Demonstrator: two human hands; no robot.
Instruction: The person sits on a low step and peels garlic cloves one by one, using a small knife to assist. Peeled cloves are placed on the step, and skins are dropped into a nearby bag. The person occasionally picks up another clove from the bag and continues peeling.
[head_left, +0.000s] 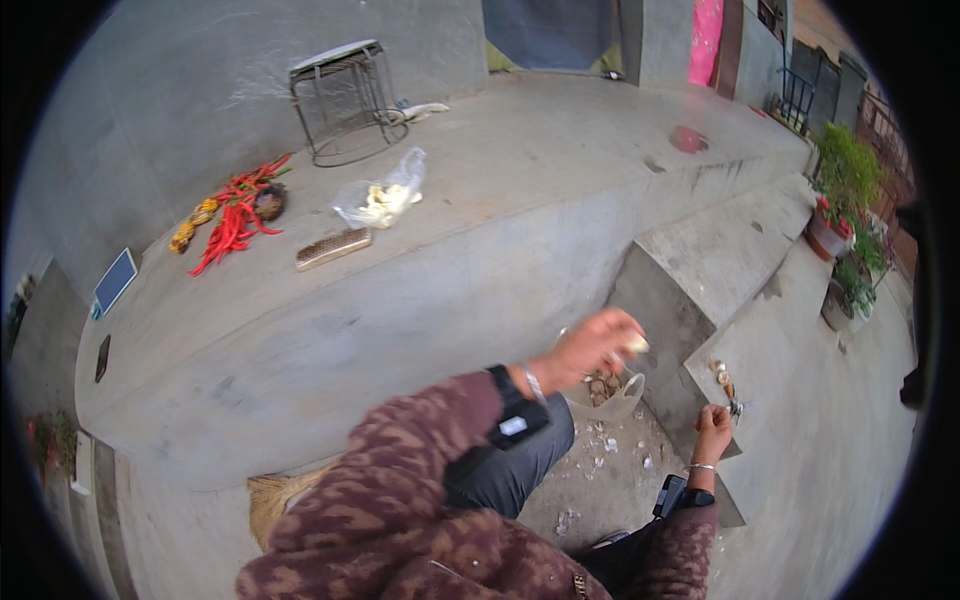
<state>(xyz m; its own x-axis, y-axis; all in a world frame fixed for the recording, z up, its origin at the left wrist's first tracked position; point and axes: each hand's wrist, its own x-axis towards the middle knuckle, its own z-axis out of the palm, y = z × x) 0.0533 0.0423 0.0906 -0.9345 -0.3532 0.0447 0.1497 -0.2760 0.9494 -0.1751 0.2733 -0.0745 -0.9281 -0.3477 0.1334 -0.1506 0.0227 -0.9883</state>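
My left hand (589, 346) is blurred in mid-air, with a small pale piece (637, 343), possibly a peeled clove, between its fingertips. Beneath it stands a translucent plastic bag (628, 403) containing several brownish lumps (602, 388). On the concrete step at the right, my right hand (712, 426) has its fingers curled beside a small metal tool (736, 408). Whether it grips that tool is not clear. A couple of small pale pieces (721, 367) lie on the step just beyond. Papery white skins (611, 445) are scattered over the ground below my hands.
The concrete ledge (525, 165) holds red chillies (229, 232), a clear bag of pale pieces (384, 204), a long brush-like block (334, 249) and a metal-framed stool (349, 97). Potted plants (829, 236) stand right; broom bristles (274, 499) show near my left side.
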